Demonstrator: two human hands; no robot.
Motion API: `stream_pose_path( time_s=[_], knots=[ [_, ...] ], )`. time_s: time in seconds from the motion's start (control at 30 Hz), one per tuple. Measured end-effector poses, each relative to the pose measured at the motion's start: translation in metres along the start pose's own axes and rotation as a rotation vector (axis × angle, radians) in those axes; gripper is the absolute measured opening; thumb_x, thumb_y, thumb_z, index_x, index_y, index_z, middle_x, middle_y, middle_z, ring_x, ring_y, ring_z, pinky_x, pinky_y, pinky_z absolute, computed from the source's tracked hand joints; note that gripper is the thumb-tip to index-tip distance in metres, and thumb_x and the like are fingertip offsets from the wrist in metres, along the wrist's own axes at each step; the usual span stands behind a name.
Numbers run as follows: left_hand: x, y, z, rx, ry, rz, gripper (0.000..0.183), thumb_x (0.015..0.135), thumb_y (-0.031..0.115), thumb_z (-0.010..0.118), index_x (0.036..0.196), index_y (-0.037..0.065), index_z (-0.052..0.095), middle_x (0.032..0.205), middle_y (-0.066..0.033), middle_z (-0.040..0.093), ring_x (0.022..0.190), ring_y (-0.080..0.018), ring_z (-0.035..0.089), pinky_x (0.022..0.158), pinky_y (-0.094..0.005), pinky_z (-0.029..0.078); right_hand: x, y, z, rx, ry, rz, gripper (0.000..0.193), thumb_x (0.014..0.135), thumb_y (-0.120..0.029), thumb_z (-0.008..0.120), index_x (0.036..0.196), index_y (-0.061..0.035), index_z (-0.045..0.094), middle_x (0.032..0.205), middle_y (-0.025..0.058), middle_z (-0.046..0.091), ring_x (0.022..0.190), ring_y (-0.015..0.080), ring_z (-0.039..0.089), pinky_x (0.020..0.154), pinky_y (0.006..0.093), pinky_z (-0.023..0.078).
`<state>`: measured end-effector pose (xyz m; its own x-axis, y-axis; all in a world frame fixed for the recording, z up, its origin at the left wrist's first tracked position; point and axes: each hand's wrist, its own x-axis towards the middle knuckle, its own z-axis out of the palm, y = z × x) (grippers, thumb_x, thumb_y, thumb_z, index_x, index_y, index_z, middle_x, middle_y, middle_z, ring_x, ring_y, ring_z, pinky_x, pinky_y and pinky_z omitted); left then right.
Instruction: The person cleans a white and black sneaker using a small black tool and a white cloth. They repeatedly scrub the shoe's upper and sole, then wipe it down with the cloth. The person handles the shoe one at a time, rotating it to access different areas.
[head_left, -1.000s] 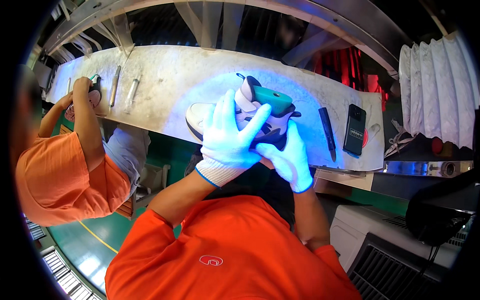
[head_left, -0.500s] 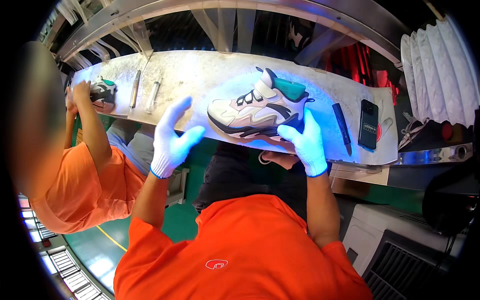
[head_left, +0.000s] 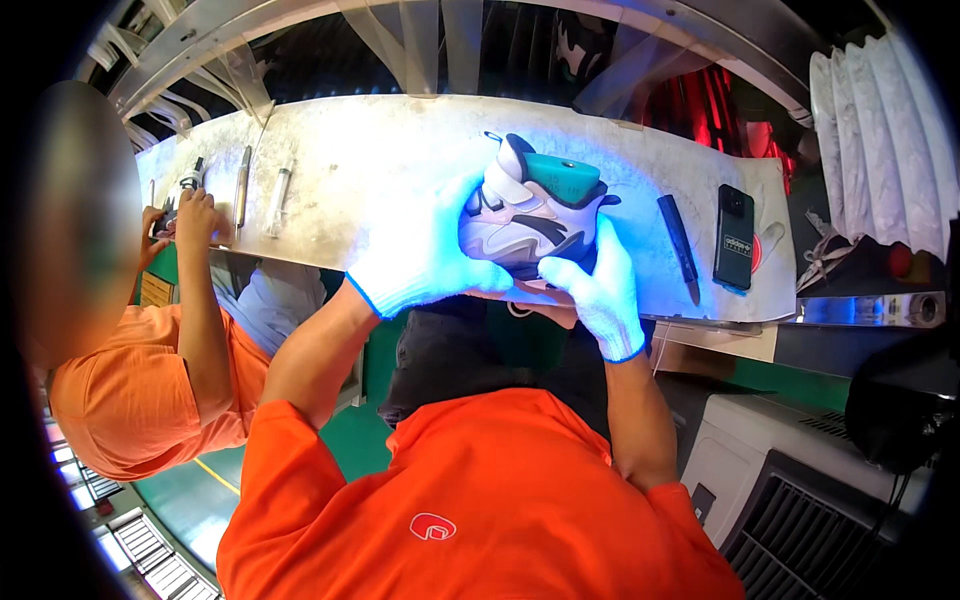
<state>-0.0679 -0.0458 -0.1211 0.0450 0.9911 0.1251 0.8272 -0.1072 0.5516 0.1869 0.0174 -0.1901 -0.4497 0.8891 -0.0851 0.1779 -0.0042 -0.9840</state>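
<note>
A white, grey and black sneaker (head_left: 535, 222) with a teal shoe last (head_left: 560, 175) in its opening is between my hands, lit by blue light. My left hand (head_left: 425, 255), in a white knitted glove, wraps over its toe end and hides that part. At the heel, my right hand (head_left: 605, 295), gloved the same way, grips the shoe with the thumb on the near side by the sole. Right of the shoe lies a dark pen-shaped tool (head_left: 680, 245).
A black phone (head_left: 735, 240) rests at the right of the pale worktop (head_left: 330, 140). A slim tool (head_left: 243, 185) and a clear tube (head_left: 279, 203) lie farther left. Beside me a co-worker in orange (head_left: 150, 380) handles another shoe (head_left: 172, 215). A metal frame (head_left: 330, 22) spans the back.
My left hand has moved right, from open beside the shoe to a hold on its toe end. My right hand has closed in at the heel. The co-worker's shoe has turned.
</note>
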Motion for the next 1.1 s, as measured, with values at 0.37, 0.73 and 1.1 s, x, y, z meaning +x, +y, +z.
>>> stream_pose_path(
  time_s=[0.37, 0.73, 1.1],
  knots=[
    [-0.001, 0.013, 0.013, -0.167, 0.126, -0.214, 0.08, 0.079, 0.046, 0.097, 0.14, -0.001, 0.072, 0.128, -0.0194, 0.079, 0.116, -0.0337, 0.077, 0.103, -0.0436, 0.06, -0.005, 0.015, 0.001, -0.047, 0.048, -0.11, 0.066, 0.088, -0.023, 0.089, 0.142, 0.0046, 0.064, 0.126, 0.0184, 0.079, 0.112, 0.0265, 0.077, 0.097, 0.0407, 0.062],
    [-0.08, -0.04, 0.052, -1.656, 0.528, -0.395, 0.057, 0.109, 0.018, 0.068, 0.161, -0.002, 0.055, 0.152, -0.0169, 0.068, 0.141, -0.0302, 0.066, 0.122, -0.045, 0.051, 0.004, 0.028, -0.002, -0.054, 0.007, -0.233, 0.059, 0.092, -0.026, 0.087, 0.138, 0.0049, 0.066, 0.122, 0.0181, 0.08, 0.108, 0.028, 0.075, 0.095, 0.044, 0.06],
    [-0.08, 0.005, 0.007, -0.929, 0.347, -0.11, 0.093, 0.083, 0.025, 0.102, 0.16, -0.003, 0.058, 0.153, -0.0164, 0.071, 0.136, -0.0247, 0.071, 0.117, -0.0413, 0.057, -0.027, 0.087, -0.012, -0.47, 0.018, -0.811, 0.085, 0.093, -0.045, 0.09, 0.155, 0.006, 0.062, 0.151, 0.0308, 0.069, 0.135, 0.0469, 0.072, 0.114, 0.0521, 0.06]
  ],
)
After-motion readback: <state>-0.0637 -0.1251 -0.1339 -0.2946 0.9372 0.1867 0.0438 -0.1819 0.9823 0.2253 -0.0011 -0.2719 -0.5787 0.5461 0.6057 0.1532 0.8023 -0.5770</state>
